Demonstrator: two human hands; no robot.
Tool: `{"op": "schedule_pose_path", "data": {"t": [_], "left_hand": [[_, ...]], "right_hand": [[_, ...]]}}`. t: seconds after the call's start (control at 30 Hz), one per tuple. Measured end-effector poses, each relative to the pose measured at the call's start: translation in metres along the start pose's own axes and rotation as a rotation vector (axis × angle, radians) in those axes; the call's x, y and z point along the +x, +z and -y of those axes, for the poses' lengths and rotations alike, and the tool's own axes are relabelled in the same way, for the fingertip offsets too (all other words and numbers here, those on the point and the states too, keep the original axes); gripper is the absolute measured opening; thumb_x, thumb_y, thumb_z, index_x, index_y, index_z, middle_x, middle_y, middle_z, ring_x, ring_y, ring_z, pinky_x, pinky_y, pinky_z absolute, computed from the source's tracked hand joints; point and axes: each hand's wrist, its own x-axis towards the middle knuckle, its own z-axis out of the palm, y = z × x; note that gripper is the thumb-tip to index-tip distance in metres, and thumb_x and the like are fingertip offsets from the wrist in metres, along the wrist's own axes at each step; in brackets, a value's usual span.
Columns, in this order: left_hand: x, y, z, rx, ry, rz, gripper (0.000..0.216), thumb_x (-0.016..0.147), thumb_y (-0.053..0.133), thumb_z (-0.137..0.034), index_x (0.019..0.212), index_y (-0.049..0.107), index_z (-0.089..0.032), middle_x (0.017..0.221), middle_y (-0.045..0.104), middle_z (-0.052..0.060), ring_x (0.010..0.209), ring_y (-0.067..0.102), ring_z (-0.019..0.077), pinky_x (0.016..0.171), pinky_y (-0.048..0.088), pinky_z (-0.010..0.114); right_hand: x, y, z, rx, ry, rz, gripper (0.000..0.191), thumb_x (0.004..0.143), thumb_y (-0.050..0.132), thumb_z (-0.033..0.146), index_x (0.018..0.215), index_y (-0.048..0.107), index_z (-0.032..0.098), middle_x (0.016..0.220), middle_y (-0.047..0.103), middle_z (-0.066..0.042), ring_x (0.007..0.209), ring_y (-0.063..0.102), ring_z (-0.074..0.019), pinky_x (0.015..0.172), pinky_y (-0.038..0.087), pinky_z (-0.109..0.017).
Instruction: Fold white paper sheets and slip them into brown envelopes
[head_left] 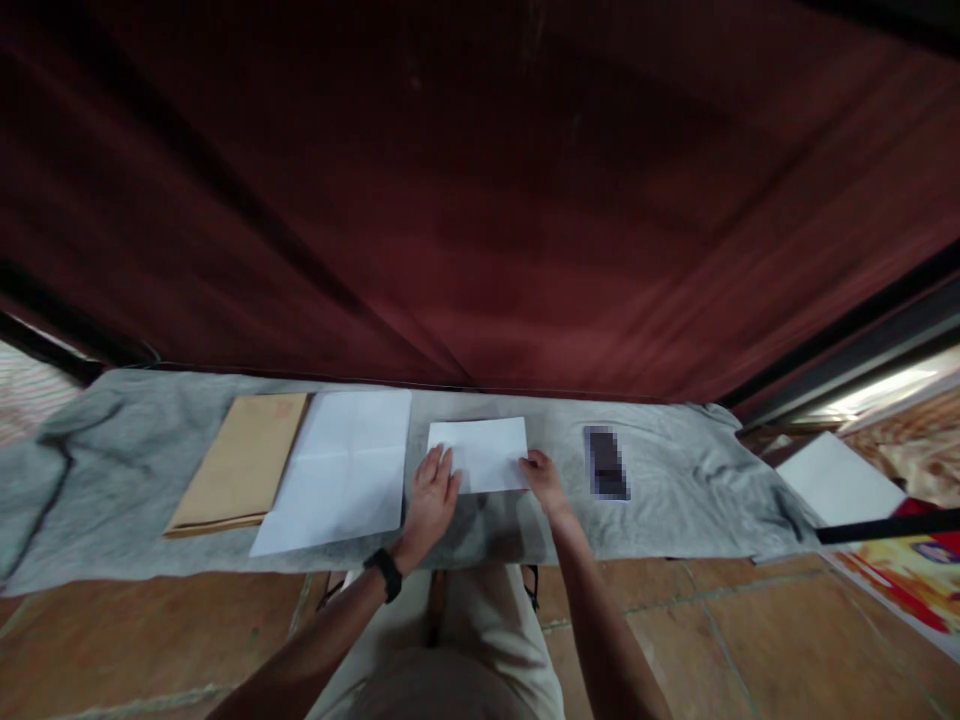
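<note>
A folded white sheet of paper (486, 450) lies on the grey cloth (127, 460) in front of me. My left hand (431, 497) rests flat on the paper's lower left corner with fingers stretched out; a black watch is on that wrist. My right hand (541, 478) pinches the paper's lower right corner with curled fingers. To the left lies a larger white sheet (341, 470) showing fold creases. Beyond it is a stack of brown envelopes (244, 462).
A dark blurred object (606, 463) lies on the cloth right of my right hand. A dark red curtain (480, 200) hangs behind the cloth. Another white sheet (836, 480) and a colourful printed thing (911, 575) lie at far right. Tiled floor is below.
</note>
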Motion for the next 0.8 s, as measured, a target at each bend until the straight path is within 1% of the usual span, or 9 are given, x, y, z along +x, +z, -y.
{"op": "schedule_pose_path", "data": {"t": [0.1,0.17,0.27,0.37,0.43,0.5,0.6,0.7,0.8], "left_hand": [[-0.017,-0.01,-0.019,0.084,0.018,0.057,0.052,0.102,0.033,-0.029,0.151,0.042,-0.013,0.16,0.038,0.014,0.152,0.029,0.0275,0.123,0.027,0.053],[-0.022,-0.01,-0.03,0.138,0.012,0.103,0.053,0.1,0.035,-0.026,0.151,0.042,-0.014,0.16,0.038,0.014,0.152,0.027,0.0291,0.123,0.023,0.056],[-0.02,-0.003,-0.04,0.178,0.043,0.157,0.054,0.1,0.037,-0.029,0.151,0.043,-0.013,0.16,0.038,0.014,0.152,0.028,0.0284,0.124,0.022,0.053],[-0.017,0.007,-0.044,0.213,0.037,0.191,0.056,0.1,0.037,-0.036,0.15,0.044,-0.009,0.16,0.037,0.016,0.151,0.029,0.03,0.124,0.023,0.052],[-0.017,0.011,-0.045,0.23,0.016,0.197,0.057,0.101,0.037,-0.036,0.149,0.044,-0.007,0.16,0.038,0.018,0.151,0.03,0.031,0.123,0.024,0.052],[-0.017,0.013,-0.044,0.236,0.014,0.195,0.056,0.101,0.036,-0.035,0.149,0.044,-0.006,0.159,0.038,0.019,0.151,0.03,0.0311,0.123,0.023,0.052],[-0.016,0.015,-0.041,0.23,0.015,0.197,0.054,0.102,0.033,-0.032,0.149,0.045,-0.007,0.158,0.04,0.018,0.15,0.031,0.0304,0.123,0.022,0.052],[-0.008,0.019,-0.038,0.199,0.018,0.201,0.053,0.102,0.032,-0.03,0.15,0.044,-0.01,0.158,0.042,0.016,0.15,0.033,0.028,0.123,0.024,0.049],[0.002,0.025,-0.038,0.162,0.052,0.2,0.053,0.102,0.031,-0.029,0.15,0.044,-0.012,0.159,0.042,0.013,0.151,0.031,0.0253,0.124,0.023,0.047]], "right_hand": [[-0.019,-0.003,-0.006,0.022,0.048,0.038,0.024,0.089,0.049,0.03,0.084,0.069,0.016,0.065,0.067,-0.001,0.056,0.062,-0.0164,0.048,0.046,-0.023],[-0.03,-0.003,-0.008,0.002,0.064,0.038,0.024,0.089,0.048,0.028,0.086,0.069,0.017,0.068,0.068,-0.002,0.059,0.063,-0.0172,0.051,0.048,-0.024],[-0.042,-0.002,-0.007,-0.058,0.075,0.008,0.026,0.091,0.046,0.028,0.09,0.07,0.017,0.074,0.069,-0.006,0.069,0.066,-0.0202,0.064,0.053,-0.029],[-0.049,-0.001,0.0,-0.13,0.078,-0.071,0.034,0.095,0.044,0.028,0.115,0.066,0.014,0.1,0.071,-0.015,0.091,0.069,-0.0261,0.083,0.054,-0.037],[-0.051,0.004,0.009,-0.202,-0.002,-0.149,0.042,0.098,0.04,0.028,0.132,0.058,0.012,0.12,0.066,-0.02,0.111,0.064,-0.0293,0.094,0.051,-0.042],[-0.052,0.014,0.02,-0.258,-0.163,-0.186,0.045,0.1,0.037,0.027,0.141,0.051,0.012,0.135,0.06,-0.02,0.126,0.056,-0.0282,0.104,0.047,-0.043],[-0.054,0.033,0.032,-0.301,-0.369,-0.114,0.046,0.103,0.035,0.026,0.146,0.049,0.015,0.151,0.049,-0.015,0.14,0.044,-0.0242,0.114,0.038,-0.043],[-0.056,0.048,0.034,-0.389,-0.407,-0.063,0.046,0.104,0.037,0.025,0.147,0.049,0.018,0.159,0.041,-0.013,0.148,0.034,-0.0255,0.119,0.029,-0.048],[-0.058,0.054,0.029,-0.461,-0.396,-0.048,0.048,0.103,0.038,0.021,0.15,0.046,0.019,0.161,0.038,-0.012,0.149,0.031,-0.026,0.121,0.024,-0.049]]}}
